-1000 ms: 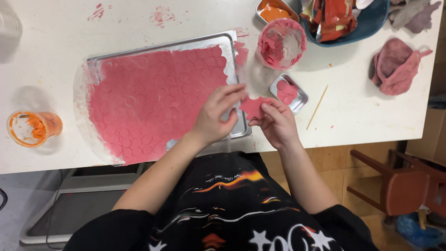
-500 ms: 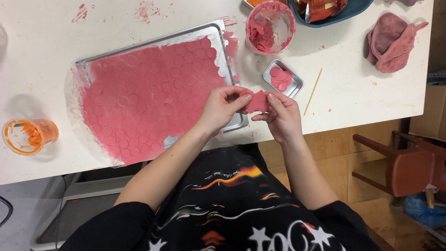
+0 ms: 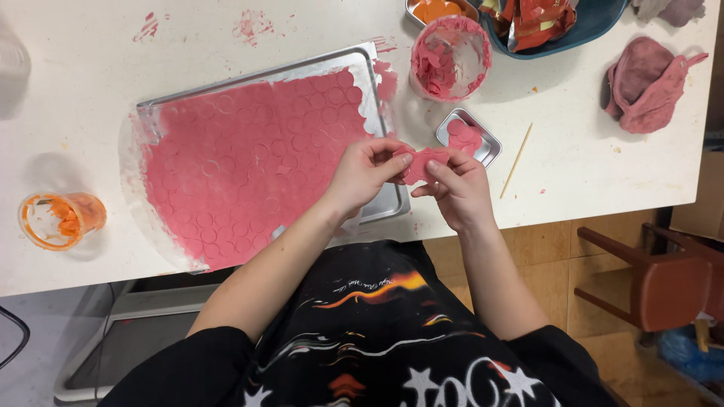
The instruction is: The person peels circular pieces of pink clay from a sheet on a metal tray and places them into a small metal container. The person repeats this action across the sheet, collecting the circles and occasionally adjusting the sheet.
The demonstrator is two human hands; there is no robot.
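Both hands' fingers [image 3: 403,162] pinch a pink dough scrap [image 3: 424,163] (beside tray [image 3: 392,200]).

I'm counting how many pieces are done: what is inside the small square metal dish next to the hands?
The small square metal dish holds pink clay pieces, seemingly round and stacked. Any pieces beneath the top ones are covered, so their number cannot be told.
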